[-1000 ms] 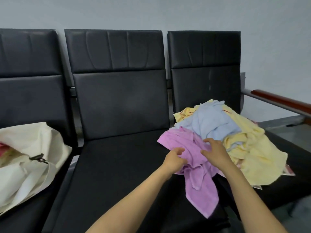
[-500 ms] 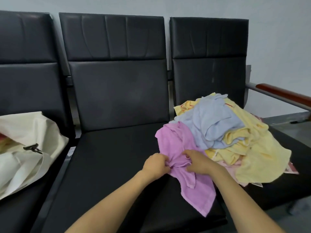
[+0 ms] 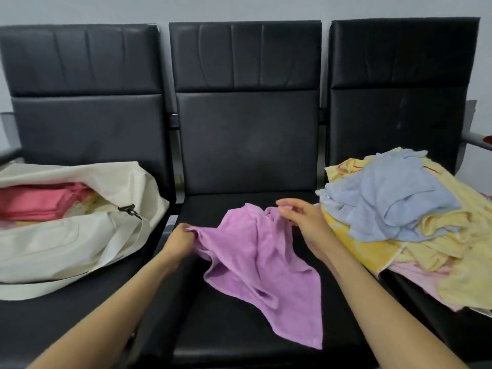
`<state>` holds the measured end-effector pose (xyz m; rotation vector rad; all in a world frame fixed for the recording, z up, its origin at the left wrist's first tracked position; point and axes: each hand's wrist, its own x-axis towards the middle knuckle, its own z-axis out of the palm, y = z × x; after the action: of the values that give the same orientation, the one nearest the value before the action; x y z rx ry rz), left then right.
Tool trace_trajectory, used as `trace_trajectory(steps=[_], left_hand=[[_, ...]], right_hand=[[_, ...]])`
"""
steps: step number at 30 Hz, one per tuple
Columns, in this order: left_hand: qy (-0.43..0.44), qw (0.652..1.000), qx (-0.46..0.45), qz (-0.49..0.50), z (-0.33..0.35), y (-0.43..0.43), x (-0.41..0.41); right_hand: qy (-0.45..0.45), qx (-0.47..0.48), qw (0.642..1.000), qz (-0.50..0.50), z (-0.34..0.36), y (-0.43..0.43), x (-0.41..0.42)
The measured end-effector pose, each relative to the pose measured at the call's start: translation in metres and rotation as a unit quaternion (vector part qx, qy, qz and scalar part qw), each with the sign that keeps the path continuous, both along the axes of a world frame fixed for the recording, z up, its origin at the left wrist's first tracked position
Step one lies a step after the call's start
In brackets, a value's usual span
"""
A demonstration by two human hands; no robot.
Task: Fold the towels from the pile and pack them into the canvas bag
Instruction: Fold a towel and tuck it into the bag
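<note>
The purple towel (image 3: 255, 251) lies crumpled on the middle seat (image 3: 234, 339), trailing toward its front edge. Our left hand (image 3: 181, 241) grips one corner in closed fingers, and our right hand (image 3: 306, 222) pinches the top hem beside the pile (image 3: 399, 209) on the right seat (image 3: 415, 312). We judge it best to slide the right fingers along that hem to the far corner — then pull taut and lay it flat before folding, so it stacks neatly in the canvas bag (image 3: 80, 235) on the left seat (image 3: 53, 328).
</note>
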<state>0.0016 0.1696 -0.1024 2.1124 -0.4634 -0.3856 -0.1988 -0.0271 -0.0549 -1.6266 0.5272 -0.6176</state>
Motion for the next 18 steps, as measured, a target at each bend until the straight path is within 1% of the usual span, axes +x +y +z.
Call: trace_trajectory(steps=[1, 2, 3, 4, 5, 6, 7, 8, 9, 10, 12, 13, 14, 15, 16, 17, 18], left_hand=[[0.039, 0.999, -0.032, 0.013, -0.001, 0.007, 0.010], [0.077, 0.996, -0.047, 0.019, -0.003, 0.012, 0.012], [0.069, 0.997, -0.028, 0.018, -0.004, 0.014, 0.008], [0.010, 1.000, 0.019, 0.013, -0.008, 0.013, 0.005], [-0.071, 0.994, 0.077, -0.014, -0.007, 0.011, -0.002], [-0.149, 0.981, 0.110, -0.055, -0.004, 0.009, -0.013], [-0.193, 0.969, 0.109, -0.107, -0.003, 0.006, -0.023], [-0.186, 0.965, 0.090, -0.160, -0.002, 0.003, -0.034], [-0.154, 0.962, 0.080, -0.209, 0.000, -0.001, -0.046], [-0.123, 0.956, 0.093, -0.249, -0.002, -0.004, -0.053], [-0.131, 0.917, 0.207, -0.316, -0.005, -0.007, -0.065], [-0.144, 0.899, 0.240, -0.336, -0.009, -0.008, -0.065], [-0.167, 0.902, 0.221, -0.331, -0.011, -0.009, -0.061], [-0.206, 0.914, 0.174, -0.304, -0.012, -0.011, -0.057], [-0.258, 0.925, 0.121, -0.252, -0.014, -0.012, -0.049], [-0.316, 0.927, 0.082, -0.188, -0.015, -0.010, -0.038], [-0.330, 0.931, 0.072, -0.138, -0.017, -0.008, -0.027]], right_hand=[[-0.016, 0.017, 0.999, -0.033, 0.001, -0.002, 0.003], [0.003, 0.011, 0.998, -0.063, -0.001, -0.005, 0.006], [0.055, -0.016, 0.995, -0.083, -0.006, -0.008, 0.009], [0.133, -0.061, 0.985, -0.088, -0.011, -0.010, 0.011], [0.214, -0.115, 0.967, -0.076, -0.016, -0.010, 0.013], [0.276, -0.169, 0.945, -0.049, -0.022, -0.009, 0.014], [0.316, -0.219, 0.923, -0.012, -0.028, -0.008, 0.016], [0.341, -0.260, 0.903, 0.024, -0.032, -0.006, 0.015], [0.356, -0.296, 0.884, 0.060, -0.033, -0.003, 0.013], [0.361, -0.324, 0.870, 0.090, -0.035, -0.001, 0.011], [0.369, -0.349, 0.850, 0.137, -0.038, 0.003, 0.007], [0.378, -0.358, 0.840, 0.155, -0.039, 0.006, 0.004], [0.397, -0.369, 0.823, 0.170, -0.041, 0.009, 0.003], [0.413, -0.384, 0.807, 0.177, -0.044, 0.011, 0.002], [0.427, -0.395, 0.795, 0.170, -0.046, 0.013, 0.001], [0.433, -0.404, 0.791, 0.152, -0.046, 0.014, 0.001], [0.434, -0.406, 0.794, 0.131, -0.045, 0.016, 0.001]])
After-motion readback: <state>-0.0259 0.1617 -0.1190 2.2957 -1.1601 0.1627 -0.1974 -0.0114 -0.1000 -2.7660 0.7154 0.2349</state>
